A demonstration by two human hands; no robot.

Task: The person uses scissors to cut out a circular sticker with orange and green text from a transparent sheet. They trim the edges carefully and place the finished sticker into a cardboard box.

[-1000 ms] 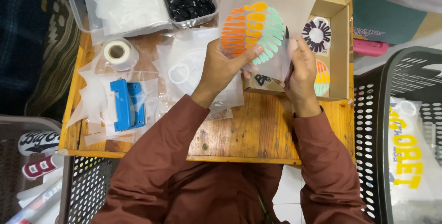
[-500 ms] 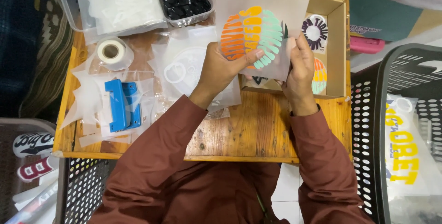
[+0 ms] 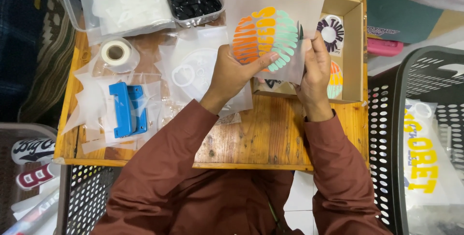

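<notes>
head view: left hand (image 3: 231, 73) and right hand (image 3: 314, 70) both grip one printed sheet (image 3: 270, 27).

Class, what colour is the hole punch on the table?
Blue hole punch, in the head view.

Small wooden table (image 3: 270, 138) in a cluttered work corner.
Black perforated plastic baskets (image 3: 386, 119) flank it; white floor tiles (image 3: 297, 206) show beneath, evenly lit.

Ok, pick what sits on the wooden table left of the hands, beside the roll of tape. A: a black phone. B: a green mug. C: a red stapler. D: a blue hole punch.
D: a blue hole punch lies on clear plastic bags on the wooden table, below the roll of tape and left of the left hand.
</notes>
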